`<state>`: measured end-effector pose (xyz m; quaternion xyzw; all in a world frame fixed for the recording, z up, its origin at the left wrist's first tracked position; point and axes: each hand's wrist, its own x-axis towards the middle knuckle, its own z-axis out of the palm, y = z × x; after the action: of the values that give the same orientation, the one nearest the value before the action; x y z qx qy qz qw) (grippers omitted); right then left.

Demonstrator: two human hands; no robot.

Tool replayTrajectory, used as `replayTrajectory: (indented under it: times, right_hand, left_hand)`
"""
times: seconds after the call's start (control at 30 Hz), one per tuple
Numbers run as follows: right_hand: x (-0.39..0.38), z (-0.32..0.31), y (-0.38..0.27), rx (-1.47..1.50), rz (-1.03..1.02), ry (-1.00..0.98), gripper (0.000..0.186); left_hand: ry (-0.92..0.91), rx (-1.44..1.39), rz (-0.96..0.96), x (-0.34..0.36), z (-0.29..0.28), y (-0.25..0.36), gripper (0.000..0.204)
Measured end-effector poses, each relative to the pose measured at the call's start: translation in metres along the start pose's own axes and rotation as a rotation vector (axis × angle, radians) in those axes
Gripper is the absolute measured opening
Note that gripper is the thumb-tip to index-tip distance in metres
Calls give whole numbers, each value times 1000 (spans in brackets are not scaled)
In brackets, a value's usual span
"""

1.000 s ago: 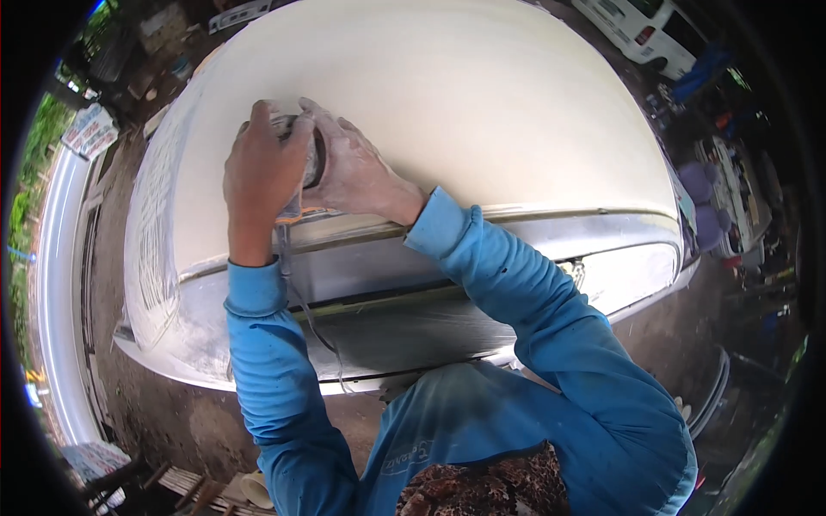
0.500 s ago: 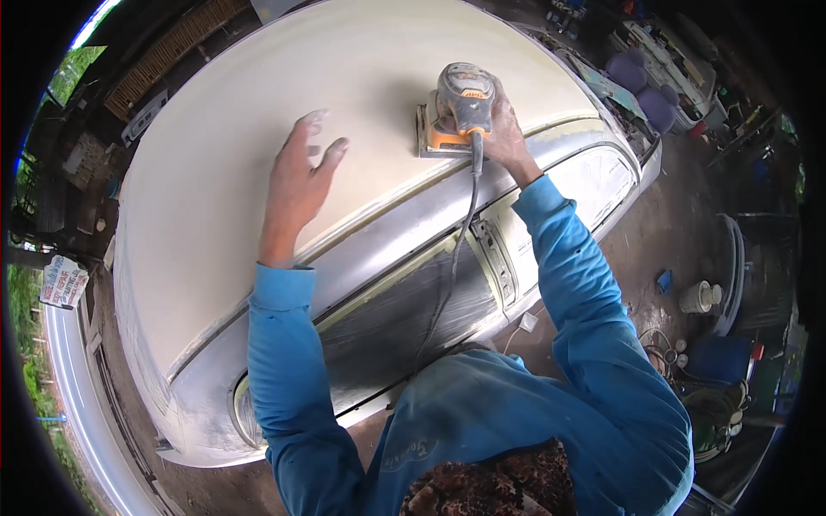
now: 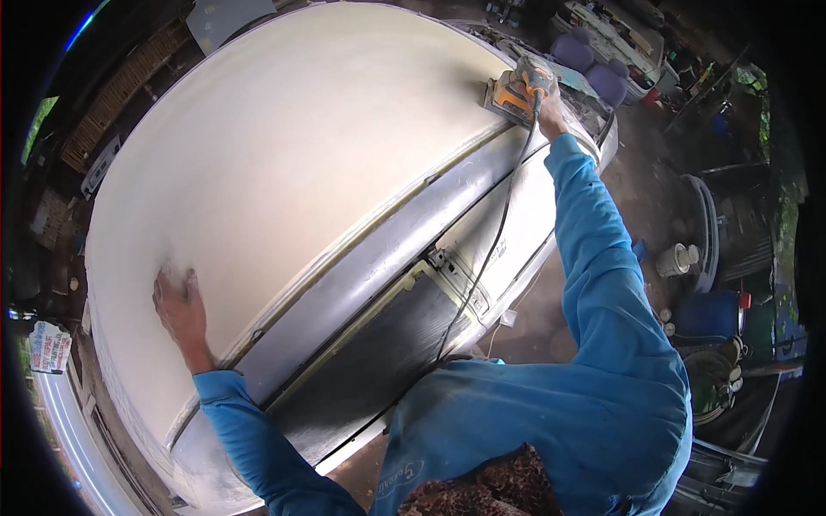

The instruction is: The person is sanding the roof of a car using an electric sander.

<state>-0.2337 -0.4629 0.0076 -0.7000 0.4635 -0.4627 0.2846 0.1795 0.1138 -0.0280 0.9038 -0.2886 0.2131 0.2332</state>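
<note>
So the hands are way apart here, pretty much at opposite ends of the car roof (image 3: 301,163), which is a pale cream and kinda dusty looking. The right hand (image 3: 552,113) is wrapped around the back of a power sander (image 3: 520,93), orange and grey with a squarish base. Most of those fingers are hidden behind the body of it. The sander is right up at the roof's near right corner, base against the cream surface, close to the near edge.

The left hand (image 3: 182,314) holds nothing, fingers loosely spread, over by the roof's left edge toward the near left corner. Fingertips are blurry, so I can't tell if they're touching the roof or just above it.

The cord (image 3: 502,225) drops from the sander over the silver strip (image 3: 379,249) along the near edge, then past the dark side window (image 3: 370,348) toward the person's blue shirt (image 3: 516,413). Both sleeves are blue too.

Off on the floor to the right there's a white bucket (image 3: 671,261) and a blue container (image 3: 705,316) with a red cap. Some purple round things (image 3: 607,83) sit beyond the roof's right end.
</note>
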Motion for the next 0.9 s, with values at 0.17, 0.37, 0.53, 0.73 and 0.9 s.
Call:
replayTrajectory:
  times: [0.17, 0.37, 0.53, 0.73, 0.9]
  right_hand:
    - [32, 6, 35, -9, -129, 74, 88]
    - [-53, 76, -87, 27, -373, -207, 77]
    - [-120, 166, -162, 194, -540, -463, 79]
    - [-187, 246, -238, 264, -667, -657, 79]
    - [-205, 279, -261, 272, -817, -701, 76]
  left_hand:
    - [17, 40, 77, 2, 5, 8, 49]
    - [-8, 52, 58, 3, -1, 14, 45]
    - [24, 72, 49, -1, 1, 3, 46]
    - [-94, 215, 43, -5, 4, -6, 56]
    - [-258, 235, -9, 4, 2, -4, 66]
